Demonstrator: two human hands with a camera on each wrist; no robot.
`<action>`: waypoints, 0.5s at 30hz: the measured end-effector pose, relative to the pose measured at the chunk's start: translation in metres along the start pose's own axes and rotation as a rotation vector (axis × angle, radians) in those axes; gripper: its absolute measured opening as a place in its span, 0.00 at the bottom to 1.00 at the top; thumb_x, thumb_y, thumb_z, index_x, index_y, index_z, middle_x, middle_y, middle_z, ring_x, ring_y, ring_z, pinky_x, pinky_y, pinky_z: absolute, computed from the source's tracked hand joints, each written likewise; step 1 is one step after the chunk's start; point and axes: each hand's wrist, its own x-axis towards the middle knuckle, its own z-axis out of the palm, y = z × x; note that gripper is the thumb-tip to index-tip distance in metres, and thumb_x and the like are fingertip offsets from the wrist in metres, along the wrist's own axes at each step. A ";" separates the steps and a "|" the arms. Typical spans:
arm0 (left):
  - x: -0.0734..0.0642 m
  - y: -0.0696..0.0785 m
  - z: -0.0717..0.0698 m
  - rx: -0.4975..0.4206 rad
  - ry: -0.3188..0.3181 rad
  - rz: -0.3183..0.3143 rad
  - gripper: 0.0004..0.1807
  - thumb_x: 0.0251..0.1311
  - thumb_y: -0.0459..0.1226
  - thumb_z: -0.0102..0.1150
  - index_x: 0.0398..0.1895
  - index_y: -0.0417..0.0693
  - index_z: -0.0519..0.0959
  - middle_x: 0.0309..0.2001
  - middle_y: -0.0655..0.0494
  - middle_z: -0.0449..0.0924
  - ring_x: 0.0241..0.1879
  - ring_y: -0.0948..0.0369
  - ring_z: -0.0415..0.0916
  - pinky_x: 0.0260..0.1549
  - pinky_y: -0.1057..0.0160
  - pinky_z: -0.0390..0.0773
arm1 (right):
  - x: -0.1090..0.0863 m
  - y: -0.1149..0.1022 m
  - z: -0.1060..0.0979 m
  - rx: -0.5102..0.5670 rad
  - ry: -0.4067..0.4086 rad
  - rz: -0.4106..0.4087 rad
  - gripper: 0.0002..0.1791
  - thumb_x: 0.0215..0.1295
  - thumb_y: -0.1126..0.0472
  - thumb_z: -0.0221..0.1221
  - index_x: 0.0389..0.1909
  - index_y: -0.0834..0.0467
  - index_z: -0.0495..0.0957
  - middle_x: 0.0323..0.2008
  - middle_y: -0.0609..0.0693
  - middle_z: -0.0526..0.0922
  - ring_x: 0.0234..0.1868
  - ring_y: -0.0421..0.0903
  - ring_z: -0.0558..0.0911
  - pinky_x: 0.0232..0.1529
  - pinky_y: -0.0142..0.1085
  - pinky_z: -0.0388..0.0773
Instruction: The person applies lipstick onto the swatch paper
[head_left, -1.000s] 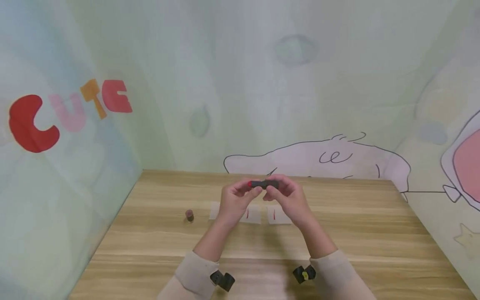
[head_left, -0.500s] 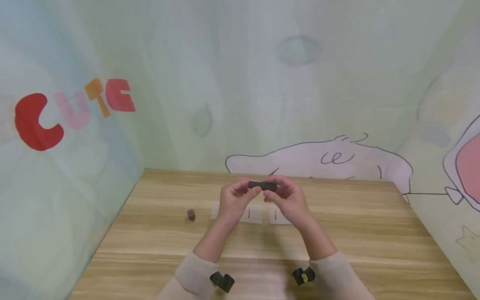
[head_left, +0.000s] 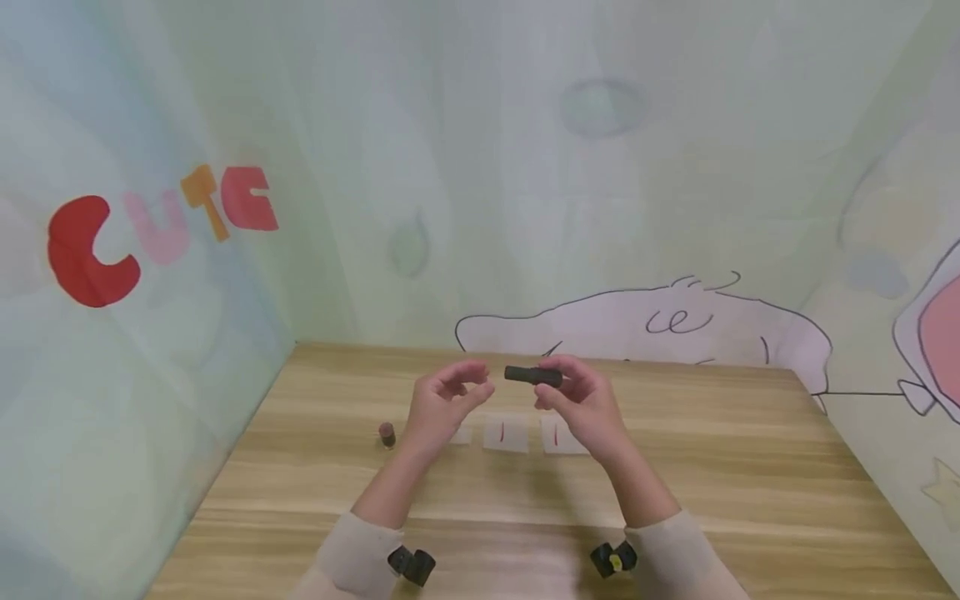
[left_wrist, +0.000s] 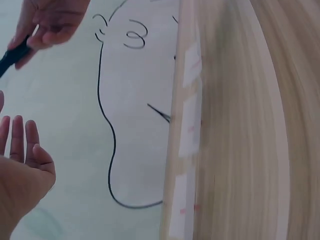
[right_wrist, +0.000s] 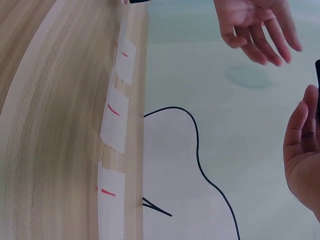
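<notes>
My right hand (head_left: 592, 408) pinches a black lipstick tube (head_left: 532, 376) between thumb and fingers above the table. The tube lies nearly level, its narrower end pointing left; no red shows at that end. My left hand (head_left: 442, 408) is apart from the tube, a little to its left, with loosely bent fingers and nothing between them. In the left wrist view the dark tube (left_wrist: 15, 56) sticks out of the right hand (left_wrist: 55, 22). The right wrist view shows the left hand (right_wrist: 255, 25) with fingers spread and only a sliver of the tube at the right edge.
Beneath the hands, white paper pieces (head_left: 506, 435) lie in a row on the wooden table (head_left: 480, 533), with red strokes on them. A small dark cylinder with a brownish top (head_left: 387, 435) stands to their left. Printed cloth walls (head_left: 480, 208) surround the table's back and sides.
My left hand has let go of the tube's left end and moved left. The red seen at that end before is gone from sight. My right hand keeps its hold, nearly still.
</notes>
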 end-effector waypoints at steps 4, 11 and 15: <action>-0.002 -0.004 -0.024 0.083 0.040 -0.038 0.16 0.60 0.34 0.72 0.50 0.38 0.83 0.46 0.50 0.86 0.46 0.62 0.80 0.45 0.68 0.76 | -0.001 0.000 -0.002 0.004 0.006 0.008 0.17 0.65 0.76 0.62 0.54 0.72 0.74 0.40 0.46 0.83 0.33 0.42 0.85 0.41 0.36 0.85; -0.008 -0.012 -0.074 0.218 0.103 -0.101 0.17 0.62 0.40 0.71 0.51 0.42 0.83 0.49 0.49 0.84 0.45 0.60 0.77 0.43 0.69 0.76 | -0.003 0.000 -0.004 -0.002 0.006 0.002 0.17 0.65 0.74 0.63 0.53 0.71 0.74 0.40 0.46 0.83 0.34 0.43 0.85 0.42 0.36 0.85; -0.009 -0.017 -0.100 0.275 0.122 -0.127 0.21 0.62 0.44 0.71 0.53 0.42 0.83 0.52 0.45 0.83 0.45 0.60 0.77 0.41 0.71 0.76 | -0.003 0.000 -0.005 -0.014 0.014 0.004 0.16 0.66 0.73 0.63 0.54 0.70 0.75 0.41 0.46 0.83 0.34 0.43 0.85 0.42 0.37 0.85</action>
